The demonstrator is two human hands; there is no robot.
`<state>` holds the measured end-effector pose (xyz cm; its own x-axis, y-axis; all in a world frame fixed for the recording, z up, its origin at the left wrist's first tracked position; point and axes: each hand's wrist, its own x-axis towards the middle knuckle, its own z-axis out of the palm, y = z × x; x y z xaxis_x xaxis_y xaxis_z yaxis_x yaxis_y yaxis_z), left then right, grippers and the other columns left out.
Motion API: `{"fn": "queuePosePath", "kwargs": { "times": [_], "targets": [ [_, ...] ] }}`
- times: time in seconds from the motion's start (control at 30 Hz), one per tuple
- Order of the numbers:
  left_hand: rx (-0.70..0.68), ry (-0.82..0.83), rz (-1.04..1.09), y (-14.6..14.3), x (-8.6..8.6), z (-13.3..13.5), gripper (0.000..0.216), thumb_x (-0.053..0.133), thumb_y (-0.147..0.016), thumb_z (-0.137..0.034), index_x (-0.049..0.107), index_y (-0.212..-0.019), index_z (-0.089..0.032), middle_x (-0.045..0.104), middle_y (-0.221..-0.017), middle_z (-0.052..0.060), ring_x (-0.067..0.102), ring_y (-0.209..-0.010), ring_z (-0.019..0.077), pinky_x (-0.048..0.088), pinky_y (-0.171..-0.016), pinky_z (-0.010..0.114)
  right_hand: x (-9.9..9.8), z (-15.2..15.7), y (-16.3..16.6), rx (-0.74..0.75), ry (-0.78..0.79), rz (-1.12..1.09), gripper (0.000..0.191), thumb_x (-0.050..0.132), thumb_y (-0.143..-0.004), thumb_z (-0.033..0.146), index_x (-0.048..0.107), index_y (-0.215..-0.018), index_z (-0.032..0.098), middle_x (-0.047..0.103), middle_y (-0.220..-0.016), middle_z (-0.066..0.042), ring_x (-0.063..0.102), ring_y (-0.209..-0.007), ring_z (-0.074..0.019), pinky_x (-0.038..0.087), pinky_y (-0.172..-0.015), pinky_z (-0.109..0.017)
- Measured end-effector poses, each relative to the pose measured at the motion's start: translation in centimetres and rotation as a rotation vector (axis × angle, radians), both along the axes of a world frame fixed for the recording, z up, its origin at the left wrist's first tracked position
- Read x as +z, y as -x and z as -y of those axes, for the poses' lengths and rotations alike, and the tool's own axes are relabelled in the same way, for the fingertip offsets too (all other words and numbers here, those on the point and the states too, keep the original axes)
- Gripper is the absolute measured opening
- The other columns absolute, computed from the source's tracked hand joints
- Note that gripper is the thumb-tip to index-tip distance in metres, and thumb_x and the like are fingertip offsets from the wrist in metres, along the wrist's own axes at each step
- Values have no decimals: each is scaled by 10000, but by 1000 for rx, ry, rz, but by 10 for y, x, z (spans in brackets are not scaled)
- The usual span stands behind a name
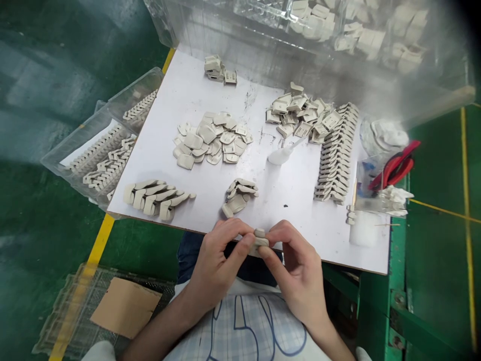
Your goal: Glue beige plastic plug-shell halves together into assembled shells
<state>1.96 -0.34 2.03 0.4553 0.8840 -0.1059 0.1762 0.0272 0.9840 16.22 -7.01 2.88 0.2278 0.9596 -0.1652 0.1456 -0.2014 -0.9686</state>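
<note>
Nearest us, our shirt (259, 326) is showing large blue-outlined shapes, but folds are bending them and we are not managing to read them as letters or numbers. Just beyond, about at the near edge of the table (326, 230), we are grasping a small beige plastic piece (260, 243) between our fingertips: our left hand (220, 260) is pinching it from the left with thumb and forefinger, our right hand (296, 265) from the right, neither sitting clearly nearer. Our fingers are covering much of it, so we cannot tell its long axis. A small clump of parts (240, 195) is lying ahead and slightly left of the piece, just past our left knuckles and so nearer that hand. Farther off, a white bottle (278, 156) is pointing its nozzle away and rightward, with a pile of covers (206, 138) lying to the left and a column of clips (334, 160) running away from us on the right. We are finding no readable brand or label.
</note>
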Motion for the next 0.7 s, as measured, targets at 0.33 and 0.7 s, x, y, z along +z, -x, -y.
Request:
{"fn": "queuePosePath", "kwargs": {
  "times": [0.33, 0.7],
  "targets": [
    [19, 24, 17, -1, 1, 7, 301, 489, -1006, -325, 593, -747, -212, 621, -692, 8, 561, -654, 168, 436, -656, 319, 4, -2, -3, -8, 79, -185, 129, 661, -947, 303, 611, -851, 234, 541, -790, 9, 512, -741, -148, 406, -649, -285],
    [12, 11, 12, 2, 1, 6, 342, 427, -1039, -304, 589, -751, -212, 594, -680, 0, 517, -644, 158, 415, -664, 317, 2, -2, -1, 2, 81, -156, 138, 650, -950, 304, 597, -843, 234, 536, -779, 14, 509, -726, -146, 409, -646, -288]
  ]
}}
